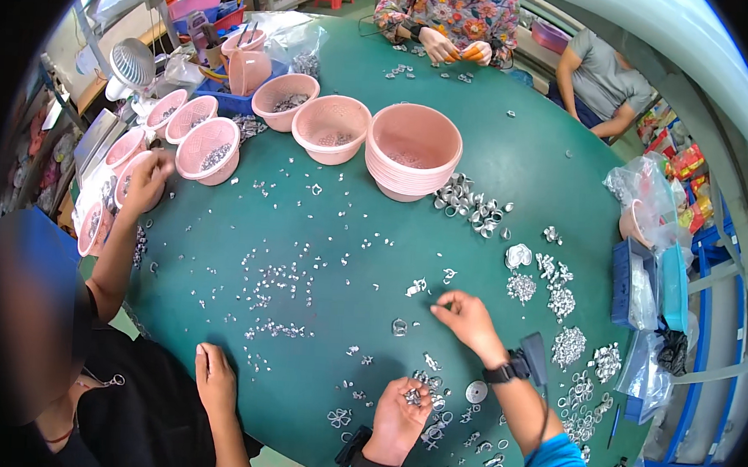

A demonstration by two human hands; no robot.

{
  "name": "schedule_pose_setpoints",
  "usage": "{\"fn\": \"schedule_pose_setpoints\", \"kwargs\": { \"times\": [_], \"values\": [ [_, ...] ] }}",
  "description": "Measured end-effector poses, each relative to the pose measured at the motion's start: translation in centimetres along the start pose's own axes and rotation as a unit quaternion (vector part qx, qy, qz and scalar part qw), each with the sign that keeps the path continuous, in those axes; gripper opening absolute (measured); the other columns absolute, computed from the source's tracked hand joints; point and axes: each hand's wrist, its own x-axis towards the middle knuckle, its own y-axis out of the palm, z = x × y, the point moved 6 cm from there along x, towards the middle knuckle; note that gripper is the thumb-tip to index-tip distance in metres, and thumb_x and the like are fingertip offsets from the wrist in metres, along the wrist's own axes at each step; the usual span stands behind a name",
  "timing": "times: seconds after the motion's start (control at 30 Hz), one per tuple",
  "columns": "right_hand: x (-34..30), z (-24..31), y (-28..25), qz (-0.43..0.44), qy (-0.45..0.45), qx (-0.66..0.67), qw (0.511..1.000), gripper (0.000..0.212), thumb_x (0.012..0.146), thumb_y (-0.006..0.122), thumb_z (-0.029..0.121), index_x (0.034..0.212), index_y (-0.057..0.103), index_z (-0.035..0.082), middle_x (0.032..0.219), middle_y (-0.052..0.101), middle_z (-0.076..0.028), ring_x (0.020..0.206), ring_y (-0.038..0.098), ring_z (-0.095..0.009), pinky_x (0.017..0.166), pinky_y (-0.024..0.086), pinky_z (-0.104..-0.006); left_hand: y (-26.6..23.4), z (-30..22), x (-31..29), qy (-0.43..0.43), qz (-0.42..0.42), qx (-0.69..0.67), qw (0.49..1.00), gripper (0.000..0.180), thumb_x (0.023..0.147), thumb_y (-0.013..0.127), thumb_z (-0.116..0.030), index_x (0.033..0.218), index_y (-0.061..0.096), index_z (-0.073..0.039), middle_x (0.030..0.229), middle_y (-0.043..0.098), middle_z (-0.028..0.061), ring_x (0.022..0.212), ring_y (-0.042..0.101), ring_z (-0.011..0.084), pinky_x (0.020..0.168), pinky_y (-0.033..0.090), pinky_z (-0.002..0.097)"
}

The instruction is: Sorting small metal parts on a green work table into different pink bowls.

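Note:
My left hand (400,414) is turned palm up near the table's front edge, its fingers curled around several small silver metal pieces (414,396). Higher and to the right, my right hand (469,321) reaches over the green table (350,203) with thumb and fingertips drawn together. Whatever sits between those fingertips, if anything, is too small to make out. Just left of it lie a silver ring-shaped piece (399,327) and a little cluster of shiny parts (417,287). Beside my left hand are more silver rings (440,427) and a round pierced disc (476,392).
Tiny metal bits (278,283) lie scattered at centre left. Pink baskets (413,147) stand at the back. Sorted piles (568,347) cover the right side. A co-worker's hands (216,377) are at left; another person's hands (456,48) work across the table.

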Motion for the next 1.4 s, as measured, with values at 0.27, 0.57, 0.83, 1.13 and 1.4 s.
{"fn": "schedule_pose_setpoints", "kwargs": {
  "times": [0.27,0.57,0.83,1.13,1.4],
  "values": [
    [2.1,-2.8,0.7,-0.028,0.074,-0.008,0.997,0.015,0.072,0.059,0.018,0.072,0.055,0.004,0.050,0.049,-0.002,0.044,0.044,-0.009,0.043,0.034,-0.0244,-1.9,-1.2,-0.7,0.026,0.019,-0.020,0.999,0.018,0.078,0.041,-0.017,0.068,0.047,-0.003,0.068,0.046,0.0065,0.060,0.042,0.0154,0.054,0.036,0.0245],
    [-1.8,3.7,-0.2,0.128,0.006,0.019,0.992,0.009,0.072,0.061,0.014,0.075,0.060,0.005,0.056,0.049,0.005,0.051,0.038,-0.002,0.046,0.032,-0.0177,-0.2,-1.6,0.8,0.001,-0.008,-0.003,1.000,0.021,0.079,0.041,-0.018,0.075,0.049,0.000,0.070,0.048,0.0080,0.063,0.044,0.0178,0.058,0.039,0.0265],
    [7.9,-3.5,-1.6,-0.152,0.011,-0.122,0.981,0.016,0.069,0.060,0.021,0.076,0.058,0.008,0.047,0.047,-0.003,0.042,0.045,-0.015,0.042,0.035,-0.0290,-1.7,-1.4,-0.6,-0.005,0.008,-0.018,1.000,0.022,0.079,0.041,-0.020,0.065,0.048,-0.004,0.066,0.046,0.0079,0.058,0.041,0.0165,0.051,0.034,0.0239],
    [4.2,-0.7,-1.1,-0.100,-0.003,0.066,0.993,0.009,0.072,0.060,0.013,0.074,0.058,0.005,0.055,0.050,0.004,0.052,0.041,-0.003,0.047,0.033,-0.0194,-2.8,-0.7,0.4,-0.003,0.028,-0.029,0.999,0.024,0.080,0.040,-0.021,0.068,0.051,-0.003,0.068,0.049,0.0077,0.062,0.044,0.0172,0.057,0.037,0.0252],
    [-7.2,2.0,3.7,0.176,0.066,0.169,0.967,0.008,0.074,0.060,0.011,0.078,0.058,0.005,0.053,0.045,0.007,0.049,0.038,-0.001,0.043,0.029,-0.0174,-2.7,-1.2,-0.6,0.005,-0.009,0.037,0.999,0.025,0.081,0.038,-0.024,0.068,0.049,-0.006,0.066,0.047,0.0053,0.058,0.044,0.0150,0.051,0.036,0.0235]
  ]
}}
